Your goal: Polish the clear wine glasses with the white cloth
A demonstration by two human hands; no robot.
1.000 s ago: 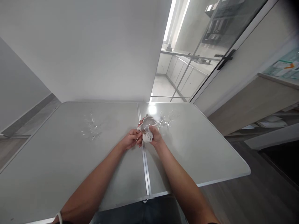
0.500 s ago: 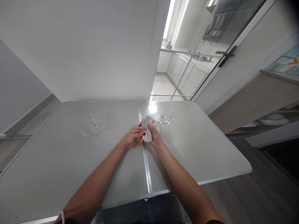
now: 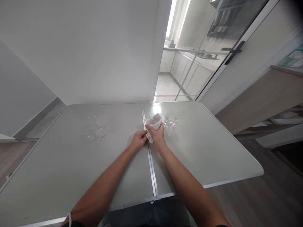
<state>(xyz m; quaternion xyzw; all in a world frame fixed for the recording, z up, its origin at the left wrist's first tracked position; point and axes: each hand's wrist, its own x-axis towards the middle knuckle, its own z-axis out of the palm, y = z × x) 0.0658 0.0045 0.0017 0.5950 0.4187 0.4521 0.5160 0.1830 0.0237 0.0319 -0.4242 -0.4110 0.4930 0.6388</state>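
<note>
From the head camera, both hands meet over the middle of the pale worktop (image 3: 201,154), close to the metal strip (image 3: 152,176) that divides it. The right hand (image 3: 157,134) is curled round a white cloth (image 3: 151,137), its thumb laid across the near side, and the cloth wraps a clear glass (image 3: 154,119) that shows only in part among the folds. The glass is held between the two hands rather than standing by itself; whether its lower end touches the worktop, I cannot tell. Its wide end points away from the person, leaning a little to the right, and its long axis runs from there back toward the left fingertips, tilted. The left hand (image 3: 139,140) has its fingers drawn together at the narrow lower end, touching the hanging part of the cloth; what lies between those fingertips is hidden, so I cannot say what they pinch. Just beyond the right hand, to its right, are more glasses (image 3: 174,121), near but apart from the wrapped one. Well to the left lies a separate cluster of glassware (image 3: 97,130), too faint to count. A light band (image 3: 69,218) circles the left forearm.
</note>
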